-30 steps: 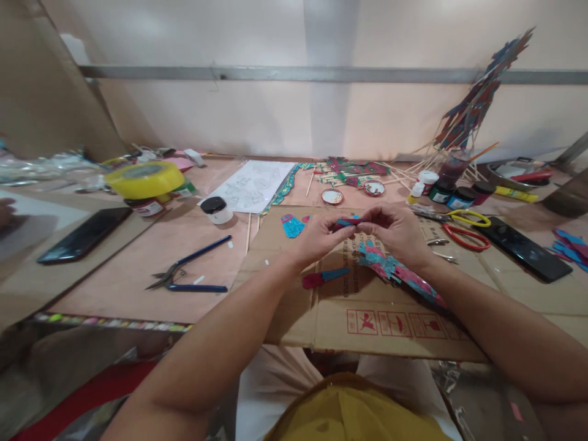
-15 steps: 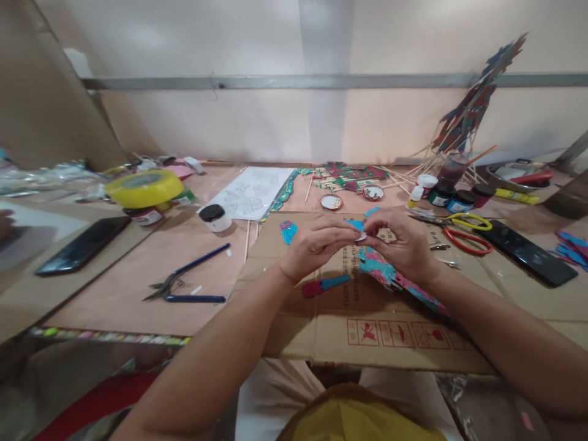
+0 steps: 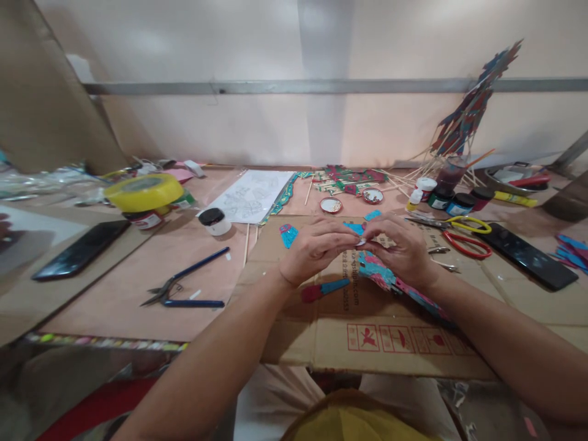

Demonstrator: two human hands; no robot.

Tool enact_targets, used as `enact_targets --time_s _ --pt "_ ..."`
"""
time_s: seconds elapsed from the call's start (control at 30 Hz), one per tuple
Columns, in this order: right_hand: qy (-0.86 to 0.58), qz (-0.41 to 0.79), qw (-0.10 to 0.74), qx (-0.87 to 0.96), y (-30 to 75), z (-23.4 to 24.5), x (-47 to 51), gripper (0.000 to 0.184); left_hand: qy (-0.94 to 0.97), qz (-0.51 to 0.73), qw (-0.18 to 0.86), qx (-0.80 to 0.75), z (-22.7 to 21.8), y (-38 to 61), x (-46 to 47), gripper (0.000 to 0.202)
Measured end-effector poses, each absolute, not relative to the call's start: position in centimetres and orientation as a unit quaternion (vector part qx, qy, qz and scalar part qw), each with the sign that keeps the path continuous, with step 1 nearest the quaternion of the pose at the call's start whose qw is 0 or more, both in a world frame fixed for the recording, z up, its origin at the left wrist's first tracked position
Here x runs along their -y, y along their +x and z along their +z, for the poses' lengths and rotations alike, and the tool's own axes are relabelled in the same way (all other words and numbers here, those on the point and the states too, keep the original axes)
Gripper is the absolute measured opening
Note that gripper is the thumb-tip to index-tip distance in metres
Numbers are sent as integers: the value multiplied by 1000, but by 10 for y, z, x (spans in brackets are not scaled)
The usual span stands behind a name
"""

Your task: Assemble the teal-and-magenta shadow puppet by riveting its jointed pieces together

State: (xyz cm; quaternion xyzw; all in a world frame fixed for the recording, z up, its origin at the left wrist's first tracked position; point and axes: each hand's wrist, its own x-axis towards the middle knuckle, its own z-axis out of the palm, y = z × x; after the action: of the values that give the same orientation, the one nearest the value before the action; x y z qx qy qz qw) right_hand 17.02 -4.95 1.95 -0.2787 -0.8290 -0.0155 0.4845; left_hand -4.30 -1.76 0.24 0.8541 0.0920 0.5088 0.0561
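Note:
My left hand [image 3: 316, 248] and my right hand [image 3: 400, 251] meet over a flattened cardboard box [image 3: 367, 318]. Both pinch a small blue painted cut-out piece [image 3: 357, 229] between their fingertips. Under my right wrist lies a long blue and pink painted cut-out figure [image 3: 399, 285]. A small red and blue strip [image 3: 324, 289] rests on the cardboard below my left hand. Another blue cut-out [image 3: 288, 234] lies to the left of my left hand.
Blue-handled pliers [image 3: 184, 288] lie left of the cardboard. A yellow tape roll [image 3: 143, 191], a black-lidded jar [image 3: 214, 220] and a phone [image 3: 80, 250] sit further left. Scissors [image 3: 463, 236], paint pots [image 3: 452, 199] and a second phone [image 3: 533, 256] are on the right. Painted stick figures [image 3: 473, 107] lean on the wall.
The two hands have drawn closer together round the small piece, and it now shows blue where it showed red. The view has tilted slightly.

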Motion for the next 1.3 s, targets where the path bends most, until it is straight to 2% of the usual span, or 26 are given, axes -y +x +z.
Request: enact_targets --time_s 0.2,0.53,1.3 --pt "-281 -19 474 834 171 19 48 8 853 510 48 -100 3 -42 18 12" --pt "-267 -50 498 824 173 16 49 10 854 504 57 -111 0 -42 19 17" --pt "-281 -34 505 815 171 19 50 9 846 510 73 -137 2 -40 23 11"
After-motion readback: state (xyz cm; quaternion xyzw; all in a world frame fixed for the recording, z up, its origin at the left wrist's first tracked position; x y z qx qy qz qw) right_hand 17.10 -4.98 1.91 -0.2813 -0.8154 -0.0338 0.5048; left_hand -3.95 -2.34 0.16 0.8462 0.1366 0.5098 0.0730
